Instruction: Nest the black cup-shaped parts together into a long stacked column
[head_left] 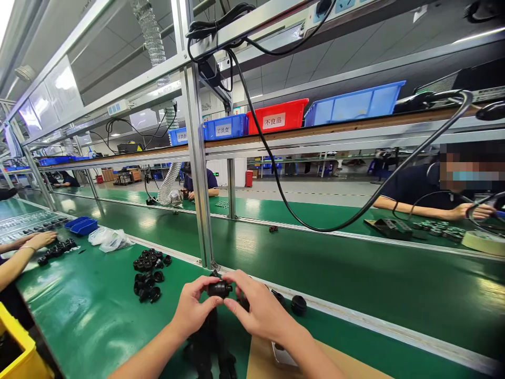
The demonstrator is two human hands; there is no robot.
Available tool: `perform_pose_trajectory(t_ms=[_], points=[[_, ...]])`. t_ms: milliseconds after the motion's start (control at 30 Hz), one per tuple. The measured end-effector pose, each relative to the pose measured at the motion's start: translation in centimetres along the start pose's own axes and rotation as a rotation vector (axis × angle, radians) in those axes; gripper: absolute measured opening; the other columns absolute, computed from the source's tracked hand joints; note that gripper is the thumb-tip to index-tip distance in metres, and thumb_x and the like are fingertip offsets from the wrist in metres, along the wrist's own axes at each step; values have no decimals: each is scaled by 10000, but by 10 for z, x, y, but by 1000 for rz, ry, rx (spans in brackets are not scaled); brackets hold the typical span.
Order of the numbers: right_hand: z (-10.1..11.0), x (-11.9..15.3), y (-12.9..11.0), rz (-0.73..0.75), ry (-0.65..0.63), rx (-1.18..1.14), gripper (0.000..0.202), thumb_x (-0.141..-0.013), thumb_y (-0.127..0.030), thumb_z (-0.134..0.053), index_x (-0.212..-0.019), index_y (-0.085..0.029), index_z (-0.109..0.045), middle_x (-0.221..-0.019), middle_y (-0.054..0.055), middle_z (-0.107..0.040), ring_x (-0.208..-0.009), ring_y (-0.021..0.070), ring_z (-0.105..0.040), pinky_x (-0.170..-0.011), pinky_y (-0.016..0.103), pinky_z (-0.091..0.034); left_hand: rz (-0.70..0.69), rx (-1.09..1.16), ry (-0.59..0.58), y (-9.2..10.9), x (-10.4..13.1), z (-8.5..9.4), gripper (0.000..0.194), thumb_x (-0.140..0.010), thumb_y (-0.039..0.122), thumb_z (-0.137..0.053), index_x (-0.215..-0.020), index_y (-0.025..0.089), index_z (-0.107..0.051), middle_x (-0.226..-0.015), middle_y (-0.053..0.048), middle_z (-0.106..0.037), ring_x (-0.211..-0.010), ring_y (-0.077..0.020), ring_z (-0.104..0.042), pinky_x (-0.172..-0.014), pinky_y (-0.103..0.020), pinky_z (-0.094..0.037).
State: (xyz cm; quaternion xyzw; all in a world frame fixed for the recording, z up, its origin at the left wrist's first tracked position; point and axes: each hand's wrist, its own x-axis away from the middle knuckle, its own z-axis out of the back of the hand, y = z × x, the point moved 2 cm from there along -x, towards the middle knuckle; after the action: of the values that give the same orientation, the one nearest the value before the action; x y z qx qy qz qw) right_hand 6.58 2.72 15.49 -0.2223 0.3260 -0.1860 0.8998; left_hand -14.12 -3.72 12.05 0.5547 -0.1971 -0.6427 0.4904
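Observation:
Between my two hands, above the green bench, is a small black cylindrical part (219,289) with a narrower stub at its right end. My left hand (195,309) pinches its body between thumb and fingers. My right hand (260,308) curls its thumb and fingertips around the stub end. Dark parts (207,342) lie below my hands, partly hidden by them. Just beyond my right hand, a round black piece (299,305) rests near the bench rail. Several black ring-like pieces (148,260) are heaped to the left of my hands.
A metal post (199,173) rises just ahead, and a black cable (272,158) hangs down from the frame. Brown cardboard (260,363) lies under my right forearm. At left are a yellow bin (23,358) and a co-worker's hand (41,239). Another person (418,189) sits across at right.

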Motion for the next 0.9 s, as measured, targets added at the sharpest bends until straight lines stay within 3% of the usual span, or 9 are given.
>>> perform_pose_trajectory(t_ms=[67,133,267,400,433,533,633,733,900], points=[[1,0,-1,36,-8,-3,299,-978,-250,-579,-1276,-253,-593,-1178,58,-715,-940,220,-657,-796,317,-459,9,-1,-5,-1,1,-1,359,-832,212,-834,-1187,249,-791,-1100,-53,-823,-1010,-254,-767,-920,-340,-615],[-2,-2,0,-45,-22,59,157,-1021,-299,-522,-1077,-229,-651,-986,50,-738,-862,227,-660,-737,321,-430,11,-8,-17,0,2,-2,393,-787,192,-864,-1171,253,-805,-1077,-46,-830,-992,-254,-772,-910,-333,-618],[-5,-3,1,-211,-48,166,598,-1125,-457,-247,-717,-214,-610,-667,45,-653,-640,214,-602,-622,332,-343,17,-15,-27,1,3,-3,470,-752,164,-876,-1206,258,-799,-1126,-54,-836,-1029,-263,-781,-947,-343,-620],[4,-1,-3,-112,-20,-6,283,-1053,-379,-506,-1285,-270,-628,-1042,36,-738,-801,209,-650,-727,319,-453,31,15,-15,0,1,-2,505,-842,216,-819,-1337,244,-725,-1216,-77,-820,-1132,-278,-770,-1027,-379,-611],[5,0,-4,-53,-30,-52,375,-1001,-307,-580,-1376,-292,-578,-1146,41,-726,-857,210,-657,-763,319,-474,30,30,-19,-1,1,-2,522,-852,223,-817,-1362,244,-708,-1223,-78,-818,-1139,-278,-768,-1031,-380,-612],[2,-1,-3,12,-19,-123,417,-919,-185,-630,-1323,-285,-616,-1214,54,-717,-952,224,-661,-810,324,-493,-30,34,-8,-4,2,-2,535,-877,225,-813,-1396,273,-689,-1268,-71,-805,-1166,-273,-757,-1042,-378,-610],[-6,-3,4,-106,25,-218,289,-950,-222,-629,-1236,-265,-648,-1013,25,-749,-840,208,-657,-749,313,-488,-132,-18,42,-5,4,-1,575,-920,229,-788,-1464,329,-629,-1366,-59,-759,-1261,-270,-703,-1113,-398,-560],[-8,-5,6,-163,52,-295,282,-950,-236,-638,-1231,-261,-649,-947,11,-744,-775,194,-643,-699,297,-480,-91,25,42,-7,3,0,711,-946,288,-780,-1587,321,-474,-1461,-91,-694,-1297,-285,-674,-1111,-415,-552],[-3,-5,6,-170,59,-294,274,-948,-233,-638,-1219,-259,-664,-927,10,-748,-790,200,-650,-714,300,-479,-87,20,17,-4,2,0,448,-1013,303,-679,-1456,255,-632,-1342,-110,-752,-1237,-287,-698,-1075,-422,-562]])
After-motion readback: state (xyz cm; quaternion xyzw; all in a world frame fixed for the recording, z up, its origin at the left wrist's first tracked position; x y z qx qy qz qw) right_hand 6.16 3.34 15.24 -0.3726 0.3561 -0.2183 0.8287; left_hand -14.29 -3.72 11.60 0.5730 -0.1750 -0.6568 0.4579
